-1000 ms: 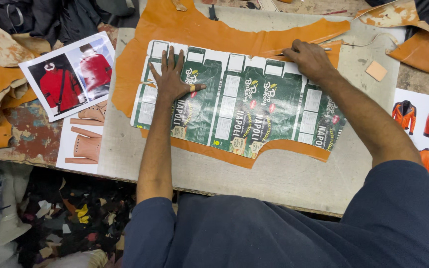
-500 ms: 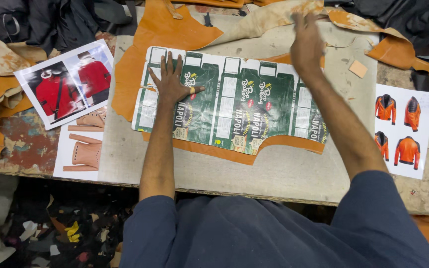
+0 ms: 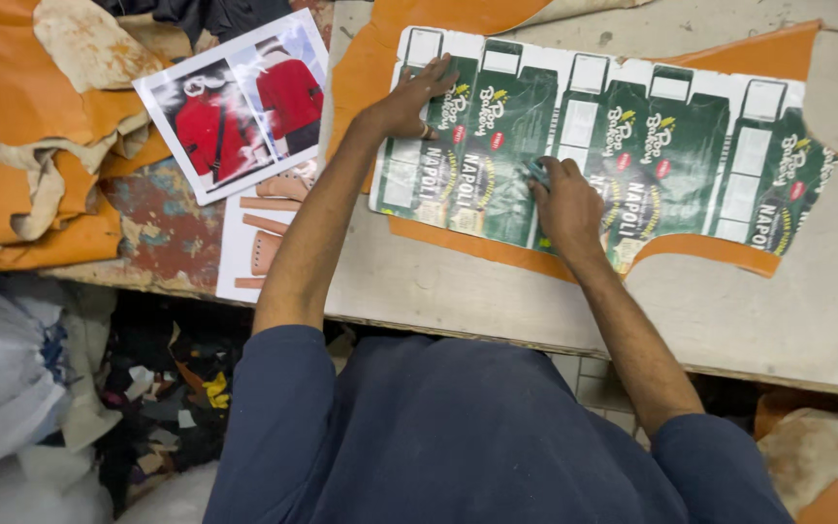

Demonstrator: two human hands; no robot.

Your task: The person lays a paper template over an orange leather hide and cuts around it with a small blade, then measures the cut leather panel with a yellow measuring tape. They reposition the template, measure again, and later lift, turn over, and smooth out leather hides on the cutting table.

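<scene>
Under both hands: I see a green printed cardboard template point(image 3: 632, 146) lying flat on an orange leather sheet point(image 3: 477, 243), both on the worktable point(image 3: 497, 301)
left hand point(image 3: 409, 97): open, fingers spread, palm pressing the template's left end flat; grasping nothing
right hand point(image 3: 566, 202): clenched on a small grey tool point(image 3: 537, 173) at the template's lower middle edge; tip touching the cardboard
left of left hand: photo print of red jackets point(image 3: 240, 102); sheet with tan pattern pieces point(image 3: 264, 233) just below it
further left: pile of orange leather hides point(image 3: 21, 126)
near me: scraps on the floor point(image 3: 157, 388) below the table edge
</scene>
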